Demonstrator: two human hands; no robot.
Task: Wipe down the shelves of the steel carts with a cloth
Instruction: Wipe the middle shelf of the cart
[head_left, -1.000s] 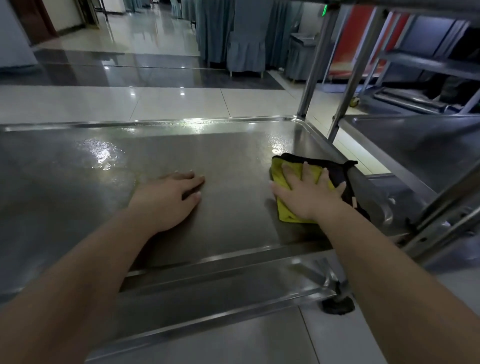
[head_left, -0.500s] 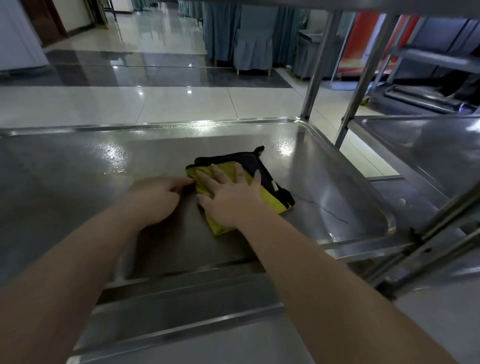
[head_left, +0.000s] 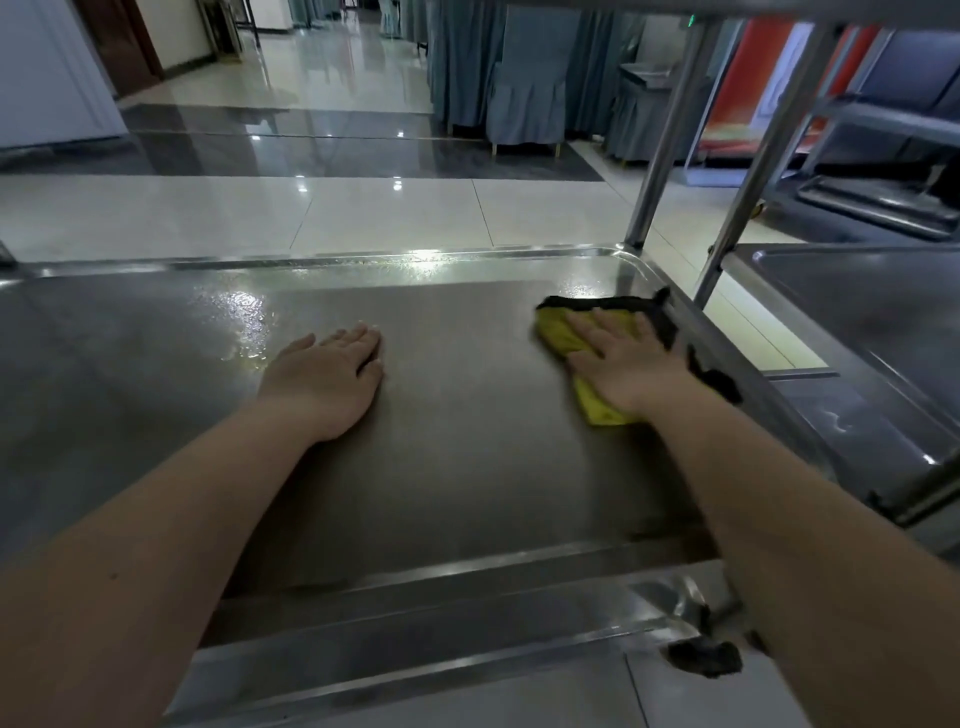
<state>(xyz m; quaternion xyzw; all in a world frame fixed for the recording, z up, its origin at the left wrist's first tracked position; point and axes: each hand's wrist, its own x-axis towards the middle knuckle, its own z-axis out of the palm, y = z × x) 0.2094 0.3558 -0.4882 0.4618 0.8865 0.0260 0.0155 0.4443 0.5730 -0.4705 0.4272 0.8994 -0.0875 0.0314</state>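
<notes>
In the head view, your right hand (head_left: 631, 364) presses flat, grip spread apart, on the yellow-and-black cloth (head_left: 555, 331) beneath it at the steel shelf's (head_left: 467, 441) right rim, while your left hand (head_left: 327, 379) rests straight-fingered on bare shelf well to its left.

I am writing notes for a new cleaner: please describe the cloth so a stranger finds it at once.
Look at the wide steel shelf in front. Near its far right corner, under the flat right hand, lies the cloth. It alone is yellow with black edging.
</notes>
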